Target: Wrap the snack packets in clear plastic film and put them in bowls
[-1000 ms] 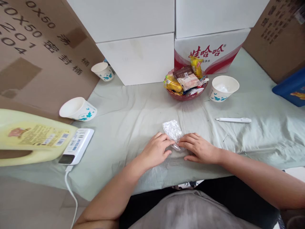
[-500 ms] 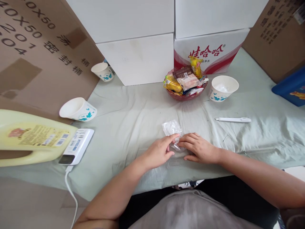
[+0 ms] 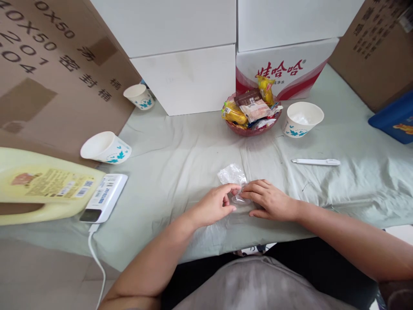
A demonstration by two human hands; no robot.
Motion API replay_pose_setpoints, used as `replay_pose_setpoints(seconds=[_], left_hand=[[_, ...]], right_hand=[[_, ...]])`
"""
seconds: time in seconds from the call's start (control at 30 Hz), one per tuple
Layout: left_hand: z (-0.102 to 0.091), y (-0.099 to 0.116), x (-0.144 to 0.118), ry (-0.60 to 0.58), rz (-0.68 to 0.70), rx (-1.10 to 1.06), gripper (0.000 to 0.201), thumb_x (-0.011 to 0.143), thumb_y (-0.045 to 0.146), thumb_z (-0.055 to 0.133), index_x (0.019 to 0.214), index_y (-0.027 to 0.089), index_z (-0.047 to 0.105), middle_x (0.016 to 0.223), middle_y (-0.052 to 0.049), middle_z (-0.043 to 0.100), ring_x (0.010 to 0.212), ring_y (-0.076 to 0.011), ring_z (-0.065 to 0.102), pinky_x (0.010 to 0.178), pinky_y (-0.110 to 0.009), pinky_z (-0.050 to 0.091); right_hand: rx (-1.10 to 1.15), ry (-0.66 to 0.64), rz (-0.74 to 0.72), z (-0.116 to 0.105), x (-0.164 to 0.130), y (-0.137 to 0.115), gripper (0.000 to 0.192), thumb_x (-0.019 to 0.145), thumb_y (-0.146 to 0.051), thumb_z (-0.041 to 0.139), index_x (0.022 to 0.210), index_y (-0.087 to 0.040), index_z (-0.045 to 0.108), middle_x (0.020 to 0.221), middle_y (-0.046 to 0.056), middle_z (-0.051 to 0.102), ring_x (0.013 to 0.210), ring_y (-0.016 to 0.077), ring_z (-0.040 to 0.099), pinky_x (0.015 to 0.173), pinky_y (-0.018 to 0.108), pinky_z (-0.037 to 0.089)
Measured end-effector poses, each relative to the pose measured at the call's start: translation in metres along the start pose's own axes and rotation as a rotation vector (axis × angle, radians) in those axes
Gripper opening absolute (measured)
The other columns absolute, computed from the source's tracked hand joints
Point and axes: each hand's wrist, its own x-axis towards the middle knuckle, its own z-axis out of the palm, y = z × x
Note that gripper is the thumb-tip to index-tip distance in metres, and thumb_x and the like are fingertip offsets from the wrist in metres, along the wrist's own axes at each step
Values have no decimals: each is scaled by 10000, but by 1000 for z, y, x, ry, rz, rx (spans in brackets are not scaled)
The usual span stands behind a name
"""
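Nearer than the snack bowl point(image 3: 251, 131), half-curled left hand point(image 3: 213, 206), flatter right hand point(image 3: 272, 201) work clear plastic point(image 3: 231, 173), smoothing, seemingly; grips unclear; next calls for steadiness.

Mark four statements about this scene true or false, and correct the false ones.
1. The left hand and the right hand are both at the clear plastic wrapper. True.
2. The right hand grips the slim white tool. False: it lies on the pale cloth, apart from both hands.
3. The bowl of snacks stands beside a paper cup. True.
4. The white device has no cable. False: a white cable runs into it.
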Motion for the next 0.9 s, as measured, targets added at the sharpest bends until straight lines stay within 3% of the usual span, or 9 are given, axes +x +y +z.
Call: replay_pose_setpoints(seconds=[0.2, 0.4, 0.5, 0.6, 0.7, 0.73, 0.8, 0.9], left_hand=[[-1, 2, -2, 58, -74, -48, 451, 728, 168, 650, 1171, 229, 593, 986, -15, 630, 624, -78, 543, 624, -240, 477], [1, 3, -3, -25, -72, -26, 541, 768, 203, 634, 1299, 252, 546, 773, 14, 643, 693, -129, 599, 654, -250, 483], [0, 4, -4, -66, -79, -34, 508, 750, 202, 643, 1251, 245, 566, 900, -8, 669, 639, -100, 569, 611, -235, 471], [-4, 5, -6, -180, -87, -90, 515, 727, 193, 656, 1229, 234, 551, 1044, -36, 671, 593, -73, 533, 571, -224, 467], [-10, 8, -8, -266, -75, -80, 425, 755, 202, 649, 1174, 222, 584, 981, -27, 695, 630, -94, 575, 592, -231, 488], [-11, 9, -8, -212, -45, -29, 321, 790, 219, 630, 1111, 216, 618, 920, -18, 698, 650, -106, 590, 612, -239, 496], [-11, 10, -7, 8, 99, 143, 168, 879, 249, 550, 991, 202, 666, 847, -22, 688, 731, -136, 615, 700, -278, 517], [-8, 6, -1, 249, 403, 465, 221, 936, 225, 478, 993, 198, 689, 1044, -72, 680, 981, -205, 603, 899, -381, 501]], right_hand=[[-6, -2, -1, 1, 0, 1, 530, 908, -475, 565, 1312, -132, 562, 1261, 167, 586, 1191, 294, 490, 983, 470, 407], [-7, 0, 0, 1, 0, 1, 539, 903, -472, 575, 1310, -119, 561, 1254, 172, 588, 1185, 294, 494, 977, 464, 413], [-7, 4, -4, 0, -1, 1, 534, 897, -465, 586, 1307, -124, 564, 1258, 169, 586, 1193, 290, 489, 984, 466, 411], [-10, 2, -1, 0, 0, 1, 515, 893, -455, 593, 1287, -123, 577, 1249, 168, 592, 1183, 284, 495, 985, 467, 415], [-11, 0, 3, -1, 0, 0, 498, 899, -458, 585, 1270, -125, 589, 1241, 164, 599, 1179, 282, 499, 982, 466, 420], [-14, 1, 3, -1, 0, 0, 500, 902, -462, 580, 1275, -129, 587, 1242, 163, 599, 1181, 284, 498, 980, 468, 422], [-25, 4, 0, 0, 0, 0, 508, 907, -466, 573, 1292, -136, 577, 1249, 162, 596, 1186, 287, 497, 975, 471, 424], [-55, 15, -22, 0, -1, -1, 498, 915, -452, 566, 1303, -140, 568, 1259, 162, 589, 1191, 285, 497, 978, 465, 423]])
